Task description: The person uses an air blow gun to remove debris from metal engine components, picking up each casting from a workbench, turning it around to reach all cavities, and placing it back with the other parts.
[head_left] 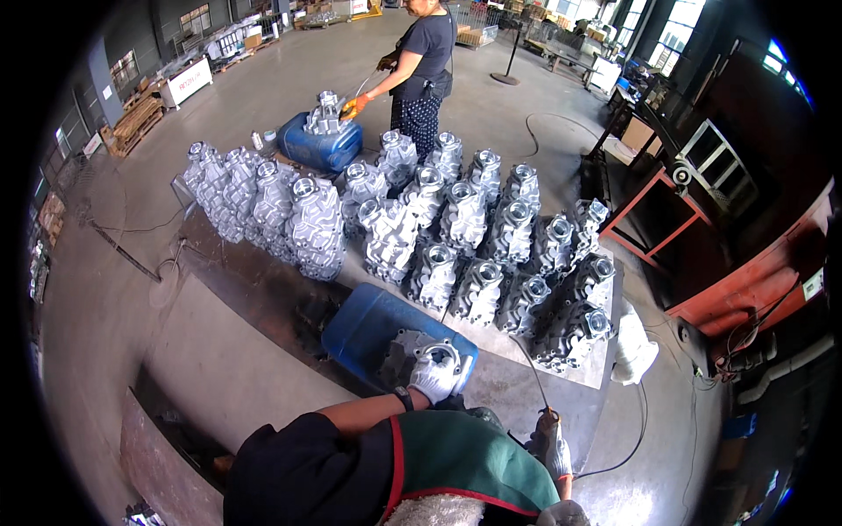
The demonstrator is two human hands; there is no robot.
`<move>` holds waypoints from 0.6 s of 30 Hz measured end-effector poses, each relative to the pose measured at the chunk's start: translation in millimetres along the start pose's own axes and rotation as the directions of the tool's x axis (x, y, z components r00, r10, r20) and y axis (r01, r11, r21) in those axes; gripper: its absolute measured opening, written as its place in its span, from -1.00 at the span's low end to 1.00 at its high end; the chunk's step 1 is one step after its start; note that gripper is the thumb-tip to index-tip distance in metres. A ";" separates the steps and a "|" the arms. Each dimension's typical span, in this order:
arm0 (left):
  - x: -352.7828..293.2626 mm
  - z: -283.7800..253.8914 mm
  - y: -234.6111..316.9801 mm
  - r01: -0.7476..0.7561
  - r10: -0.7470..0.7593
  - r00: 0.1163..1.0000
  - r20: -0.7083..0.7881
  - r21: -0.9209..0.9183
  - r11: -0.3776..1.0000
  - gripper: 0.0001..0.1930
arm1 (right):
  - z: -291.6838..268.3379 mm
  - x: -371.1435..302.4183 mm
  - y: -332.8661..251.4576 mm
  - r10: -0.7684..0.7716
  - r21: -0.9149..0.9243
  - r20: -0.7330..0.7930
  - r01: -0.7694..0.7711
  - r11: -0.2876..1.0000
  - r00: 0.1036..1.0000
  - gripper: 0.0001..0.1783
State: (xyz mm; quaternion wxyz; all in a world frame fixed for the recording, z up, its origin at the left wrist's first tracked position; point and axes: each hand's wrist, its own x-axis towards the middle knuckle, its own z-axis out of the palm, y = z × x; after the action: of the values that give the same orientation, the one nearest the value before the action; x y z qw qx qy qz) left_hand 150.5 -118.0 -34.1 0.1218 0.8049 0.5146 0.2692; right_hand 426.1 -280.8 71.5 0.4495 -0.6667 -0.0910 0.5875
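In a white glove, my left hand (436, 379) is closed on the round rim of a grey metal casting (401, 358). This casting lies on a blue plastic drum (360, 320) that rests on its side in front of me. My right hand (551, 445), gloved too, is wrapped round what looks like an air blow gun (549, 415). Its long thin nozzle points up and away, toward the standing castings, apart from the casting under my left hand. A dark hose trails off to the right. My palm and fingers hide much of the blow gun's body.
Rows of similar castings (462, 215) stand upright on a low metal table beyond the drum. Across it, a co-worker (421, 66) in orange gloves handles a casting on another blue drum (329, 149). A white sack (633, 346) and a red metal frame (658, 215) stand right.
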 end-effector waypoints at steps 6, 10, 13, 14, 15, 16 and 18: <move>-0.4 -20.3 17.2 0.028 -0.029 0.999 0.014 0.021 0.999 -0.68 | -11.0 -7.4 8.1 0.017 -0.078 0.026 -0.015 0.997 1.000 -0.33; 1.8 -21.6 21.2 -0.006 0.001 0.998 0.061 0.069 0.998 -0.66 | -33.2 -4.6 17.4 0.032 -0.015 0.047 -0.031 0.999 0.998 -0.32; -2.7 23.9 -16.1 0.155 -0.116 0.971 0.207 -0.183 0.971 -0.57 | -27.6 -21.1 4.3 0.008 0.079 0.084 -0.015 0.997 0.996 -0.34; -9.7 27.3 -15.3 0.036 -0.035 0.998 0.052 -0.008 0.999 -0.55 | -39.2 -20.0 4.2 -0.017 0.164 0.210 -0.018 0.986 0.978 -0.35; -2.0 -2.2 8.7 -0.079 0.094 0.993 -0.075 0.185 0.980 -0.52 | -42.6 -27.0 -3.0 -0.012 0.243 0.276 -0.058 0.968 0.961 -0.34; 16.6 -36.3 34.3 0.118 -0.140 0.957 0.255 0.098 0.988 -0.48 | -51.9 -23.5 -3.0 0.003 0.288 0.325 -0.102 0.952 0.946 -0.32; 21.2 -43.0 40.1 0.087 -0.128 0.970 0.209 0.193 0.977 -0.46 | -85.7 23.0 17.1 -0.028 0.464 0.343 -0.143 0.874 0.939 -0.29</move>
State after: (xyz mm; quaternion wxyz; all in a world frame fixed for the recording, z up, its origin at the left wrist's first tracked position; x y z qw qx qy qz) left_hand 163.9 -120.2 26.9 0.1181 0.8083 0.5635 0.1231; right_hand 500.1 -318.0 35.2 0.5609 -0.4247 0.0023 0.7107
